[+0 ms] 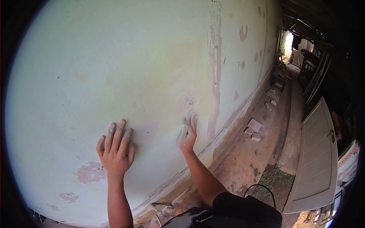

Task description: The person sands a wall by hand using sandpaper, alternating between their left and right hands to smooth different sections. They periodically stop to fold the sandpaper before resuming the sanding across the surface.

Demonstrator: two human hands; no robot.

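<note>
A pale green painted wall (152,68) fills most of the view. My left hand (117,150) lies flat against it with the fingers spread, and grey-white dust coats the fingertips. To the right, my right hand (188,133) is pressed to the wall with its fingers together and bent. Whatever may be under those fingers is hidden; a thin dark line shows by the fingertips. Just above that hand is a small chipped spot (191,101). A patch of peeled paint (91,172) lies below and left of my left hand.
A long strip of peeled paint (216,64) runs up the wall. Broken white pieces (254,125) and rubble (271,98) lie on the concrete floor (237,161) along the wall's base. A pale door panel (315,163) leans at the right. Poles (318,78) stand farther back.
</note>
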